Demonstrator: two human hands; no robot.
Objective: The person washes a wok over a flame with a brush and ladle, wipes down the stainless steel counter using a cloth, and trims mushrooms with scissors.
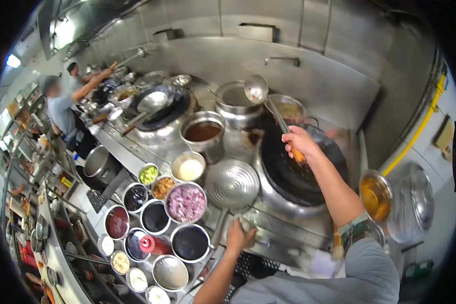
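My right hand (300,143) is closed round the wooden handle of a ladle (257,90). The ladle's round bowl is raised over the back of the stove, beside a large steel pot (233,96). Below this hand lies a big dark wok (299,177) with a little residue inside. At the front edge of the stove, my left hand (239,234) is closed on what looks like a greyish cloth (246,224). Just beyond the left hand, a perforated strainer (232,183) rests flat, its handle pointing toward me.
Left of the strainer stand containers of chopped onion (186,202), dark sauces (190,243) and a red squeeze bottle (154,245). A pot of brown liquid (202,133) is behind them. A bowl of orange liquid (375,195) is at right. Co-workers (61,109) stand far left.
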